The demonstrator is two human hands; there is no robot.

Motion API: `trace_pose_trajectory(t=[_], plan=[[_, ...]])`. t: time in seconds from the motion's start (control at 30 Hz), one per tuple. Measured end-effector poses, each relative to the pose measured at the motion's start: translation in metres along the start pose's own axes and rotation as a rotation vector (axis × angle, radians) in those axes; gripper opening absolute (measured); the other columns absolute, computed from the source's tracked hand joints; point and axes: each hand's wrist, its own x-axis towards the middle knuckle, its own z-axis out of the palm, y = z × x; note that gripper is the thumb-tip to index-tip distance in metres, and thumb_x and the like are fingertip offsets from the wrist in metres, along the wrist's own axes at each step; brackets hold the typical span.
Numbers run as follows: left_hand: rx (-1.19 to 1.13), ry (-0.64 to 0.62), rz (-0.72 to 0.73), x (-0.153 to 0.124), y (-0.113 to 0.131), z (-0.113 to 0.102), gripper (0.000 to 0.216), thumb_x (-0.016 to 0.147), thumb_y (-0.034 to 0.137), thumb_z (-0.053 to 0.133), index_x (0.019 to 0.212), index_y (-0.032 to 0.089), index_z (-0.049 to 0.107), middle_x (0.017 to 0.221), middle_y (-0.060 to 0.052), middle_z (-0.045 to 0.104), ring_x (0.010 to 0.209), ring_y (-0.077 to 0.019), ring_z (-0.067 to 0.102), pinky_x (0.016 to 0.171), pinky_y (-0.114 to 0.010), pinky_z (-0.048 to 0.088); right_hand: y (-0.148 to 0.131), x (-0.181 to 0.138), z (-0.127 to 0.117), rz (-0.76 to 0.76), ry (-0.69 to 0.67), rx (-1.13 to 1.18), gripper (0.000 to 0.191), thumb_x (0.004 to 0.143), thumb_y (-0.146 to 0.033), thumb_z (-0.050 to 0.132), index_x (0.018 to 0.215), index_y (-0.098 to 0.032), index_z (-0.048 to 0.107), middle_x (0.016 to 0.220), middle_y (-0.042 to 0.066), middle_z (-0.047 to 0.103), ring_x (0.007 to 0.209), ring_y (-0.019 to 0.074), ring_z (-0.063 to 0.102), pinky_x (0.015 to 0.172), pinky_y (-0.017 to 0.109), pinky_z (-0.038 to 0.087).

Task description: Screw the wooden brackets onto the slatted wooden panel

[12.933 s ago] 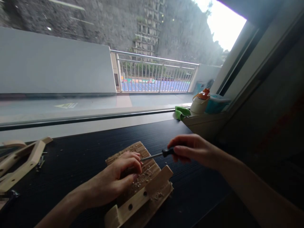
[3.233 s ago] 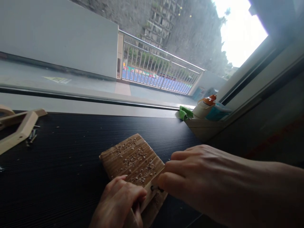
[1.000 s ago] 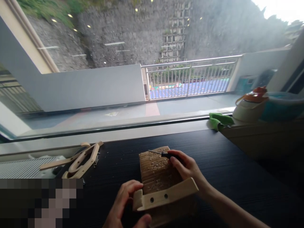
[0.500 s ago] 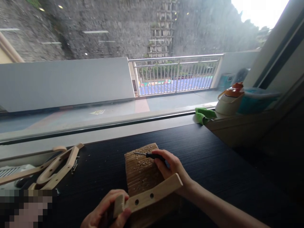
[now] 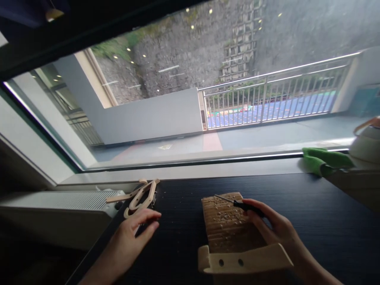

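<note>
My right hand point(image 5: 276, 225) holds a screwdriver point(image 5: 248, 207) by its black handle, the metal shaft pointing left above a rough wooden board point(image 5: 216, 231). Small wood chips are scattered over the board. A curved wooden piece with two dark holes point(image 5: 261, 258) is at the board's near end, in front of my right wrist; I cannot tell what supports it. My left hand point(image 5: 130, 239) is empty, thumb and fingers apart, just short of several bent wooden pieces point(image 5: 145, 194). Beside these are small metal screws point(image 5: 154, 200).
The dark tabletop point(image 5: 181, 213) meets a white windowsill point(image 5: 190, 171). A white radiator point(image 5: 59, 206) stands at the left. On the right lie a green cloth point(image 5: 322, 160) and, at the frame's edge, a pale bottle point(image 5: 368, 144). A window pane is in front.
My left hand has let go of the curved wooden piece and moved left towards the other wooden pieces. The view has turned left. My right hand still holds the screwdriver over the board.
</note>
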Motion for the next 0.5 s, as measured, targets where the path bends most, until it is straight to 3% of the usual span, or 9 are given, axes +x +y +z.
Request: trace_pose_trajectory(t=[0.07, 0.13, 0.2, 0.33, 0.5], plan=[[0.081, -0.029, -0.122, 0.024, -0.017, -0.022, 0.021, 0.083, 0.038, 0.058, 0.09, 0.023, 0.072, 0.097, -0.003, 0.074, 0.097, -0.0243, 0.066, 0.09, -0.034, 0.052, 0.003, 0.004, -0.003, -0.006, 0.058, -0.013, 0.038, 0.084, -0.048, 0.059, 0.109, -0.022, 0.069, 0.092, 0.006, 0.073, 0.086, 0.0208, 0.069, 0.08, 0.028, 0.055], [0.099, -0.025, -0.175, 0.046, -0.031, -0.04, 0.024, 0.086, 0.039, 0.059, 0.091, 0.019, 0.07, 0.095, -0.004, 0.072, 0.088, -0.0233, 0.068, 0.08, -0.035, 0.055, 0.007, 0.008, -0.007, 0.008, 0.096, -0.017, 0.041, 0.081, -0.049, 0.06, 0.109, -0.02, 0.069, 0.087, 0.007, 0.073, 0.083, 0.0216, 0.069, 0.078, 0.028, 0.055], [0.126, 0.008, -0.221, 0.062, -0.04, -0.054, 0.028, 0.089, 0.037, 0.058, 0.105, 0.015, 0.065, 0.103, -0.005, 0.068, 0.086, -0.0204, 0.067, 0.074, -0.037, 0.056, 0.011, 0.012, -0.01, 0.03, 0.104, -0.012, 0.045, 0.078, -0.051, 0.062, 0.109, -0.019, 0.07, 0.084, 0.008, 0.074, 0.08, 0.0221, 0.069, 0.075, 0.027, 0.056], [0.218, 0.112, -0.269, 0.08, -0.053, -0.068, 0.035, 0.088, 0.036, 0.062, 0.117, 0.017, 0.06, 0.119, -0.004, 0.061, 0.104, -0.0285, 0.062, 0.083, -0.042, 0.053, 0.015, 0.018, -0.013, 0.044, 0.149, 0.005, 0.049, 0.073, -0.054, 0.066, 0.104, -0.017, 0.073, 0.079, 0.009, 0.073, 0.071, 0.022, 0.069, 0.072, 0.028, 0.057], [0.327, 0.17, -0.29, 0.095, -0.073, -0.075, 0.034, 0.088, 0.037, 0.061, 0.115, 0.015, 0.061, 0.119, -0.003, 0.062, 0.103, -0.0294, 0.062, 0.084, -0.043, 0.053, 0.01, 0.022, -0.018, 0.063, 0.109, 0.015, 0.05, 0.067, -0.056, 0.067, 0.097, -0.017, 0.075, 0.077, 0.009, 0.073, 0.066, 0.0223, 0.068, 0.066, 0.028, 0.057]])
